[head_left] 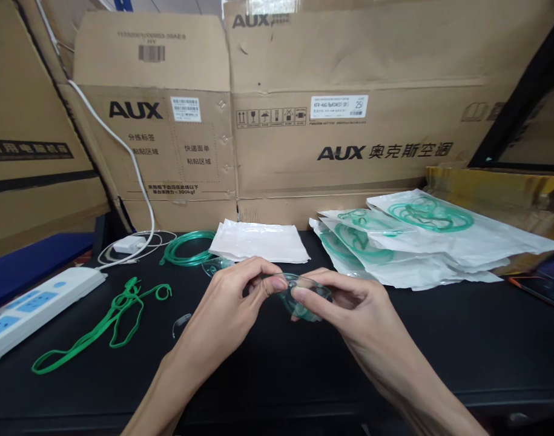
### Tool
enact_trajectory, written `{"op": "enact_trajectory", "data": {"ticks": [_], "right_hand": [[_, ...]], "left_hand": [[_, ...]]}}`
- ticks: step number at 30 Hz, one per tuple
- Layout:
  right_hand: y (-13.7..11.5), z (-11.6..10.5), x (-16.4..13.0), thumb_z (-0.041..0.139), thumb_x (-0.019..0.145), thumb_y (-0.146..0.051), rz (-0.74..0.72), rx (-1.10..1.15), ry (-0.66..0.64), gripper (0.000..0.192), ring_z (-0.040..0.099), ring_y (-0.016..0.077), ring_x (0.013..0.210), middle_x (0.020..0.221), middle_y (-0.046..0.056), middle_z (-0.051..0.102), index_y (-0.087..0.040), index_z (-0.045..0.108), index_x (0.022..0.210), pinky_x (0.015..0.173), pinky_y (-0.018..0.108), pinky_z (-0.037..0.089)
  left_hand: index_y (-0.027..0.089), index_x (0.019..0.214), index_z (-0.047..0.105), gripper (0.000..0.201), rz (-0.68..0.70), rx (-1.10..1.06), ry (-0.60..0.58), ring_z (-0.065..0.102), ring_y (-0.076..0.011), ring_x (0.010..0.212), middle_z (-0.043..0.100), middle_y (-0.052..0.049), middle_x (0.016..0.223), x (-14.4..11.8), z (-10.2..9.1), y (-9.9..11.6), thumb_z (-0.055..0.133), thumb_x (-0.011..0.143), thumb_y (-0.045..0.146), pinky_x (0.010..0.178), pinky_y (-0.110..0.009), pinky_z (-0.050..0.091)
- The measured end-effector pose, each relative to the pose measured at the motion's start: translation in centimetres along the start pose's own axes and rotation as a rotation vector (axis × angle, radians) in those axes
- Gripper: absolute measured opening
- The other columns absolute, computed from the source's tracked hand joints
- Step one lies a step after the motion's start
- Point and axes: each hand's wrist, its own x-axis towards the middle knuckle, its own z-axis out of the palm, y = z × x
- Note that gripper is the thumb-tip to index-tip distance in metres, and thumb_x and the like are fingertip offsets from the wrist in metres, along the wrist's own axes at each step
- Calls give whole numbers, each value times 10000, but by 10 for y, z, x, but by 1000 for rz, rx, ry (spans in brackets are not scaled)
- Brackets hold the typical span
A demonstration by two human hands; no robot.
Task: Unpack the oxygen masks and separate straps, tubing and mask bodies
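Note:
My left hand (234,303) and my right hand (352,303) meet over the middle of the black table, both closed on a clear greenish plastic oxygen mask (307,313). The left thumb and fingers pinch its left edge, while the right thumb presses on its near face. Much of the mask is hidden by my fingers. Just behind my left hand lies another clear plastic piece (212,266), partly covered. A small thin clip-like piece (182,321) rests left of my left wrist. Farther left, green elastic straps (115,315) lie in a loose tangle.
Coiled green tubing (188,261) lies behind the straps, beside flat white pouches (261,241). Several packed pouches with green tubing (422,242) are piled at right. A power strip (45,306) and white charger (130,244) are at left. Cardboard boxes (277,169) wall the back.

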Motion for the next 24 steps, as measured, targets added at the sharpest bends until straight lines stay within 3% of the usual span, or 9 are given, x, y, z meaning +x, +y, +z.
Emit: {"op": "enact_trajectory", "data": {"ticks": [9, 13, 16, 24], "right_hand": [[0, -2, -1, 763, 858, -366, 154, 300, -117, 190, 596, 150, 710, 736, 13, 648, -180, 734, 837, 666, 277, 533], [1, 1, -2, 691, 921, -341, 186, 518, -153, 180, 564, 140, 729, 789, 19, 617, -172, 714, 865, 742, 326, 578], [-1, 3, -2, 717, 893, -361, 202, 631, -124, 193, 562, 155, 762, 824, 33, 598, -173, 705, 848, 709, 316, 584], [-8, 18, -8, 689, 893, -435, 185, 698, -73, 230, 600, 204, 838, 827, 41, 603, -210, 669, 848, 671, 303, 546]], "left_hand": [[228, 882, 674, 140, -15, -34, -13, 450, -126, 662, 565, 43, 736, 1, 3, 7, 617, 971, 319, 636, -255, 355], [224, 902, 672, 228, -83, -227, -13, 465, -121, 658, 586, 29, 766, 0, 1, 9, 541, 1011, 375, 634, -245, 383], [223, 993, 676, 253, -104, -377, -36, 494, -123, 665, 562, 21, 745, 0, -2, 11, 509, 1025, 410, 652, -237, 424], [212, 1019, 683, 205, -109, -638, -115, 512, -115, 729, 540, 9, 809, 1, 0, 13, 563, 1012, 379, 722, -224, 469]]}}
